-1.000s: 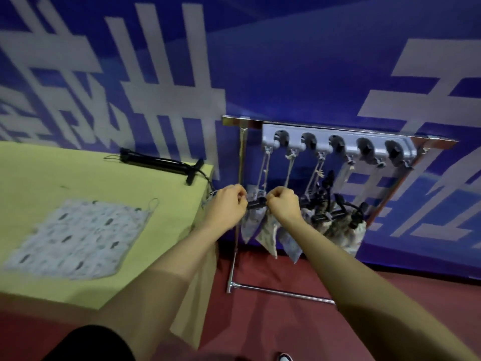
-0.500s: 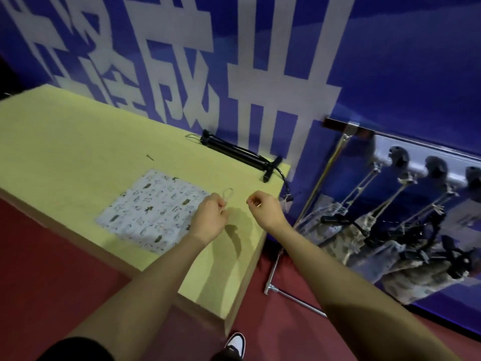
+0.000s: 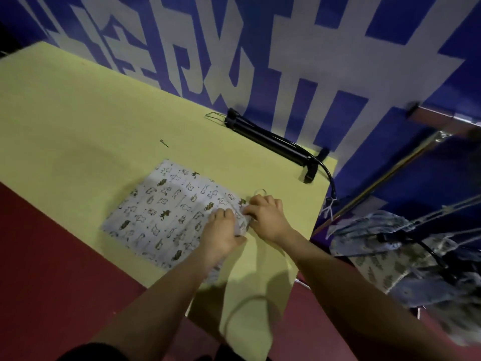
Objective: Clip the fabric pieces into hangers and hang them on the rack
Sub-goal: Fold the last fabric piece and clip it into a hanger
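Note:
A pale fabric piece [image 3: 166, 212] printed with small animals lies flat on the yellow table [image 3: 78, 121]. My left hand [image 3: 222, 233] and my right hand [image 3: 265, 216] both pinch its right edge, bunching the cloth between them. A thin loop on the fabric's corner shows just beyond my right fingers. Black clip hangers [image 3: 273, 143] lie along the table's back edge by the wall. At the far right the rack [image 3: 442, 126] carries several hung fabric pieces [image 3: 385, 256], blurred.
A blue wall with large white characters [image 3: 286, 61] stands behind the table. Red floor [image 3: 65, 269] runs along the table's near side. A small dark scrap [image 3: 164, 143] lies on the tabletop. The table's right corner sits close to the rack's upright pole [image 3: 364, 194].
My hands left the hanger on the rack, swung left over the table, and now pinch the fabric's right edge. The view turned from the rack to the table.

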Demonstrator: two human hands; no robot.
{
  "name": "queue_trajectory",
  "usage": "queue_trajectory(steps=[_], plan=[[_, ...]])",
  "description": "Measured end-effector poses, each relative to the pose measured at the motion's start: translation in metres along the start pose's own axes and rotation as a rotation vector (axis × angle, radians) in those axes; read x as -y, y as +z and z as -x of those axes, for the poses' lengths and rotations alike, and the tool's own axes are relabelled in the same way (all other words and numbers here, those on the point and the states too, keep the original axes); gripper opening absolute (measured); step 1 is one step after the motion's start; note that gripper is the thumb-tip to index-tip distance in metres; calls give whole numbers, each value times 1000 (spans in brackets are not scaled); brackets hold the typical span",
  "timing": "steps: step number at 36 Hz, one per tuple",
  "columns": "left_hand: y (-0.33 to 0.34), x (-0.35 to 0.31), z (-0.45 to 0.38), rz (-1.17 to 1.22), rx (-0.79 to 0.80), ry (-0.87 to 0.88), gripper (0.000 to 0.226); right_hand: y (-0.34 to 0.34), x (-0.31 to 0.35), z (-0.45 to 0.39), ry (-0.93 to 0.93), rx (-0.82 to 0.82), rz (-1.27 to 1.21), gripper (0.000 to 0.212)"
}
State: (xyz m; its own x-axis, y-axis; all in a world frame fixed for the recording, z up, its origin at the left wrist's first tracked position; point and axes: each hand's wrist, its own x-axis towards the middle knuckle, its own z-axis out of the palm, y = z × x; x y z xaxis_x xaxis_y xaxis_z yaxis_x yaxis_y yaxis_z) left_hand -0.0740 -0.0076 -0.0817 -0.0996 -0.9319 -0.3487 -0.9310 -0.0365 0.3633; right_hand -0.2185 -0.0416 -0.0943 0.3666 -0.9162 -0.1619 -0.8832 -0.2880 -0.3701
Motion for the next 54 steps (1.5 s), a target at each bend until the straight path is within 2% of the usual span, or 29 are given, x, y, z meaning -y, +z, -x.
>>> queue_trajectory(steps=[4,8,12,16,20,25,29,37,40,47,49,54], plan=[[-10,6,-5,-52,-84,21,30,-2,2,-14,45,-9,-104,21],[-34,24,-11,36,-185,47,29,-7,19,-30,77,-47,-211,20],[-54,46,-21,29,-166,149,24,-11,42,-49,86,-72,-291,21],[-72,75,-39,32,-149,116,30,-14,68,-74,93,-52,-318,27],[-93,106,-59,34,-136,148,41,-13,92,-110,141,-4,-362,23],[-126,152,-87,71,-129,169,42,-15,133,-162,257,-150,-454,19],[-144,184,-106,164,-89,176,40,-11,158,-209,314,-186,-409,20],[-157,229,-138,227,19,153,43,14,188,-291,412,-92,-233,24],[-160,236,-145,248,26,146,40,21,188,-303,447,-74,-154,29],[-166,240,-154,256,79,153,41,29,190,-314,459,-42,-68,20],[-168,238,-153,243,90,161,45,29,189,-308,448,-116,-56,22],[-166,226,-141,188,79,116,55,10,185,-278,519,-470,-209,19]])
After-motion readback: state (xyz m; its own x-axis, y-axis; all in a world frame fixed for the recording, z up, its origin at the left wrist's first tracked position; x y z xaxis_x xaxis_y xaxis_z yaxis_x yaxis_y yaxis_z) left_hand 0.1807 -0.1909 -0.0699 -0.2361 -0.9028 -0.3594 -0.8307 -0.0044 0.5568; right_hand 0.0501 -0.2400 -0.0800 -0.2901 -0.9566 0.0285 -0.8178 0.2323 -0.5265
